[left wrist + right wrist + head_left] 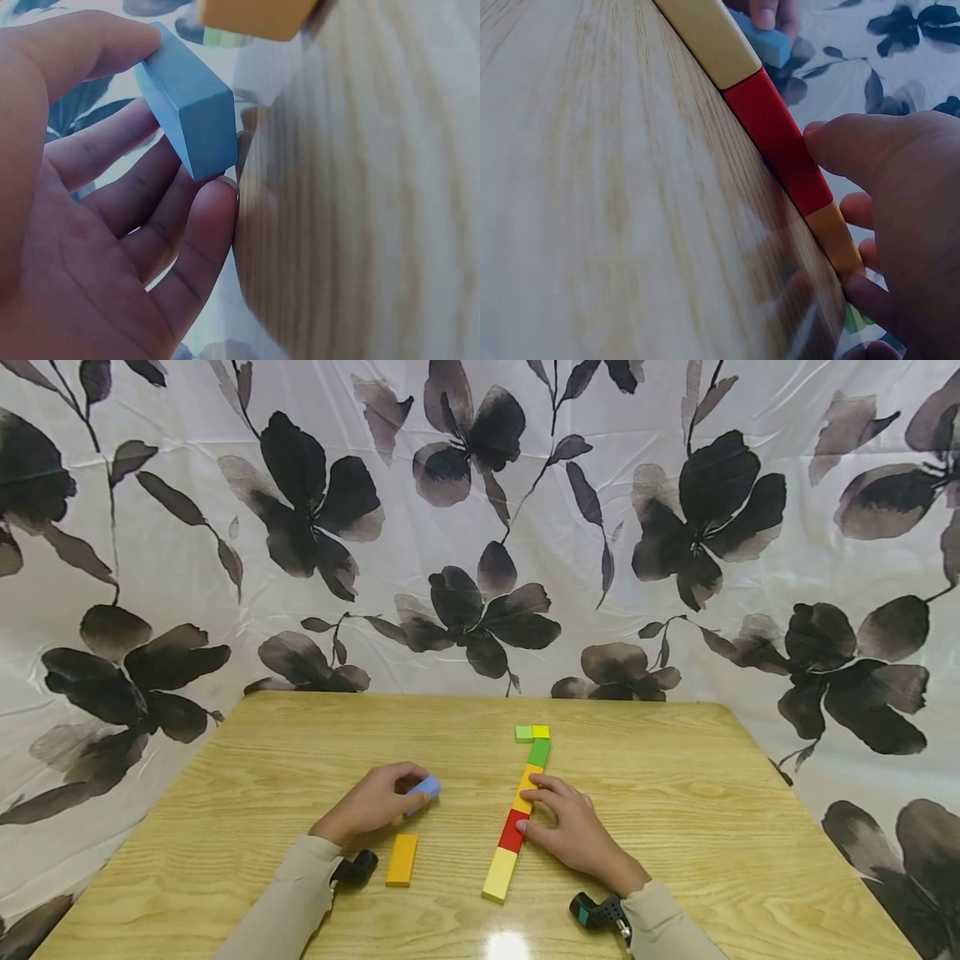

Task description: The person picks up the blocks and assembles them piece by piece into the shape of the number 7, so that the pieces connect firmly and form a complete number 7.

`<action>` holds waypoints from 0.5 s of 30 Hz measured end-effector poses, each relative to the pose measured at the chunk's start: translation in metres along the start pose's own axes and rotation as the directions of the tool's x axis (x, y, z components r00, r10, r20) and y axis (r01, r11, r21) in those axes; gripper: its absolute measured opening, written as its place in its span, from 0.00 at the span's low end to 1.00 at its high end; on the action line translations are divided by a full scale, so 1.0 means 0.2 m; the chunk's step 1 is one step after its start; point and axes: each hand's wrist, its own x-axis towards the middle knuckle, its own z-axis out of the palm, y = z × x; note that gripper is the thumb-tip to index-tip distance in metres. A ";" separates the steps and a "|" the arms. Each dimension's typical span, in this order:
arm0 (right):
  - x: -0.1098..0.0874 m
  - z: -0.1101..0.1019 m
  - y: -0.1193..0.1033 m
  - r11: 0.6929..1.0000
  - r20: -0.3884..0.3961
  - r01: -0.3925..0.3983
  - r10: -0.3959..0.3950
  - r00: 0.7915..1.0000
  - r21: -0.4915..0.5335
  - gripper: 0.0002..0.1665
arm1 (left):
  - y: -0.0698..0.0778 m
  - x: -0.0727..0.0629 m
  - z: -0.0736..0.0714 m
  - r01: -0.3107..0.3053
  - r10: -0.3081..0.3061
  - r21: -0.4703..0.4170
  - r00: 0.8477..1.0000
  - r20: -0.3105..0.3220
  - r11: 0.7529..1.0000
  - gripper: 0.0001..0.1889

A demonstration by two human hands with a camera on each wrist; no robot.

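My left hand point(371, 802) pinches a light blue rectangular block point(199, 105) between thumb and fingers, just above the table. It is held tilted, left of a row of coloured blocks. My right hand point(573, 831) rests along the right side of that row with loosely bent fingers. Its thumb touches the red block point(776, 139), and its fingertips lie on the orange block point(520, 804) behind it. A pale yellow block point(499, 872) forms the near end of the row. Beyond the orange comes a green block point(539, 752).
At the row's far end, a yellow block point(541, 732) and a light green block point(523, 734) sit side by side. A separate orange-yellow block point(402, 860) lies near my left wrist. Behind the wooden table point(675, 777) hangs a floral cloth point(585, 560).
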 end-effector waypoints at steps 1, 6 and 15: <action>0.00 0.00 0.00 1.000 -0.001 0.002 -0.002 1.000 0.000 0.27 | 0.00 0.00 0.00 0.001 -0.001 -0.003 1.000 -0.003 1.000 0.18; 0.00 0.00 0.00 1.000 -0.005 0.002 -0.002 1.000 0.002 0.27 | 0.01 0.00 0.00 0.002 -0.002 -0.017 1.000 -0.004 1.000 0.18; 0.00 0.00 -0.01 1.000 -0.006 0.003 -0.003 1.000 0.007 0.26 | 0.01 0.00 0.00 0.008 -0.008 -0.019 1.000 -0.008 1.000 0.18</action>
